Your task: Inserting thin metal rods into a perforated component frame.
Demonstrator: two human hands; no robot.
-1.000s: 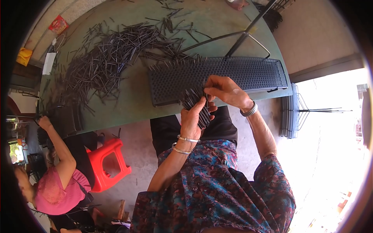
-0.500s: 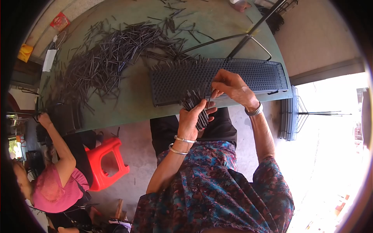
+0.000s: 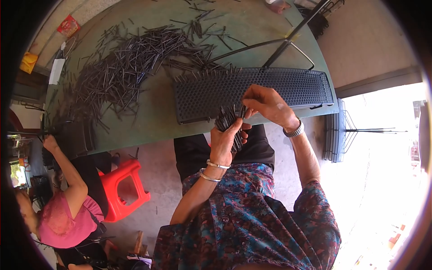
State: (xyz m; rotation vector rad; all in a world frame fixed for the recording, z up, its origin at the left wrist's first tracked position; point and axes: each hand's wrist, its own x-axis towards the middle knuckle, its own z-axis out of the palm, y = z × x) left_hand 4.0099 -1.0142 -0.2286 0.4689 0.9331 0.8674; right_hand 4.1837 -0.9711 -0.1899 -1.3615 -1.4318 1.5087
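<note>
Black, thin, straight rods gathered into a tight bundle (image 3: pixel 230 122) sit at the middle of the frame, just below the near edge of a large green bench (image 3: pixel 150 110). We see their long axis run steeply, the upper ends aimed up and slightly left, the lower ends down and slightly right. Our left hand (image 3: pixel 222 140), with silver bangles (image 3: pixel 218 165) at its wrist, has its grip closed around the bundle, thumb across the front. Our right hand (image 3: pixel 269 105), wearing a metal-banded watch (image 3: pixel 294 128), has fingertips drawn together at the bundle's upper right end; we cannot tell whether that grip has a single rod.

Beyond our hands lies a long, dark, perforated metal panel (image 3: pixel 274 87), stretched left to right with its right end slightly higher. Short dark rods (image 3: pixel 204 75) stand in a row along its upper left edge, and a black bar frame (image 3: pixel 275 54) rises behind it. A loose heap of black rods (image 3: pixel 130 63), pointing every way, fills the upper left of the bench. Lower left, we see a red plastic stool (image 3: pixel 111 190) near a person in a pink top (image 3: pixel 67 222).
</note>
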